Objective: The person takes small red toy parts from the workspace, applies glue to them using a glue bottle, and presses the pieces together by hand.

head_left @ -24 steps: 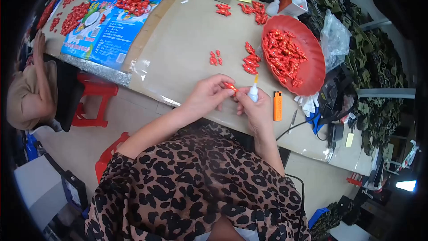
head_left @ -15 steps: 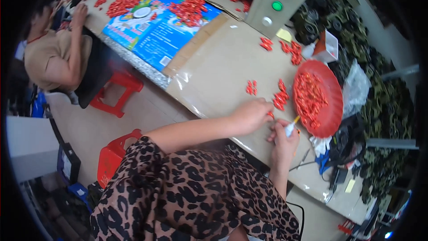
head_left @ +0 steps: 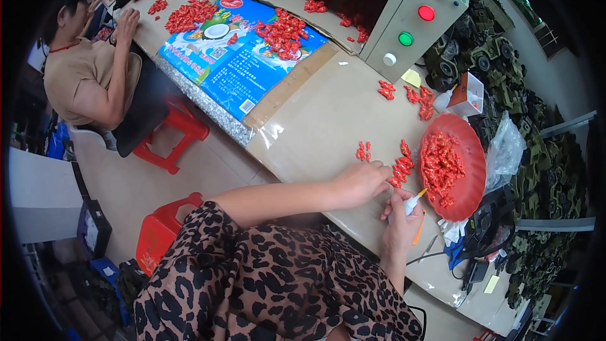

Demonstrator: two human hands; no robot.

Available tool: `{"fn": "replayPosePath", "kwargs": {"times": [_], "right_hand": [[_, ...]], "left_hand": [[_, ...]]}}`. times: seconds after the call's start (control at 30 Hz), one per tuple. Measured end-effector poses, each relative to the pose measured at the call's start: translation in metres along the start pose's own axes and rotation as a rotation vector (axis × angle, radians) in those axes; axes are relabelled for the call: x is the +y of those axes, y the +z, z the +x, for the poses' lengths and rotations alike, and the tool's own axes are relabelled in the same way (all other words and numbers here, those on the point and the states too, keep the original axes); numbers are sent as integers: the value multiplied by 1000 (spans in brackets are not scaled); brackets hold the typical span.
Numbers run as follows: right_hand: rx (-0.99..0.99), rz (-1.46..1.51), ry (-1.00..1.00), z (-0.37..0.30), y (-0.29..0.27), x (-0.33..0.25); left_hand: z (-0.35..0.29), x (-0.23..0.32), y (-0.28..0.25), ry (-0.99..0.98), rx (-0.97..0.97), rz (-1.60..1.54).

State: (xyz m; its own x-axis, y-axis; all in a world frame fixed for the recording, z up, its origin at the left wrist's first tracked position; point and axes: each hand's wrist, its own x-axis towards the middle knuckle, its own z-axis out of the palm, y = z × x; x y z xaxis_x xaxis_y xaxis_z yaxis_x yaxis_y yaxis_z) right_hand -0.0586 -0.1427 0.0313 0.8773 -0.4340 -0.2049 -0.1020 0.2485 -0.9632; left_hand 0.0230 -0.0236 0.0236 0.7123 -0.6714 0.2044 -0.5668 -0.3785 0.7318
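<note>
White bottle point(head_left: 409, 205) gripped in your right hand point(head_left: 400, 224); your left hand point(head_left: 364, 183), curled, just beside red cluster point(head_left: 403, 165) on table point(head_left: 315, 113), can't tell its grip. Careless nudge could scatter cluster. Yellow nozzle point(head_left: 422, 194) points toward red bowl point(head_left: 475, 192); hard squeeze could drip onto red pieces point(head_left: 442, 167) inside.

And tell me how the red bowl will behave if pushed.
The bowl looks like moulded plastic, so probably stiff and fairly light. Wide and shallow, it would likely slide rather than tip. The pieces are heaped loose inside, so a jolt might shift them.
</note>
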Motion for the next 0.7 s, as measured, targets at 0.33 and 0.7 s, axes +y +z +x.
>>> {"fn": "replayPosePath", "kwargs": {"times": [0.33,0.7], "right_hand": [[-132,157,-144,16,14,-2],[-189,179,-91,16,12,7]], "left_hand": [[2,-67,-85,-143,225,-144],[-7,-112,-121,-269,324,-96]]}}
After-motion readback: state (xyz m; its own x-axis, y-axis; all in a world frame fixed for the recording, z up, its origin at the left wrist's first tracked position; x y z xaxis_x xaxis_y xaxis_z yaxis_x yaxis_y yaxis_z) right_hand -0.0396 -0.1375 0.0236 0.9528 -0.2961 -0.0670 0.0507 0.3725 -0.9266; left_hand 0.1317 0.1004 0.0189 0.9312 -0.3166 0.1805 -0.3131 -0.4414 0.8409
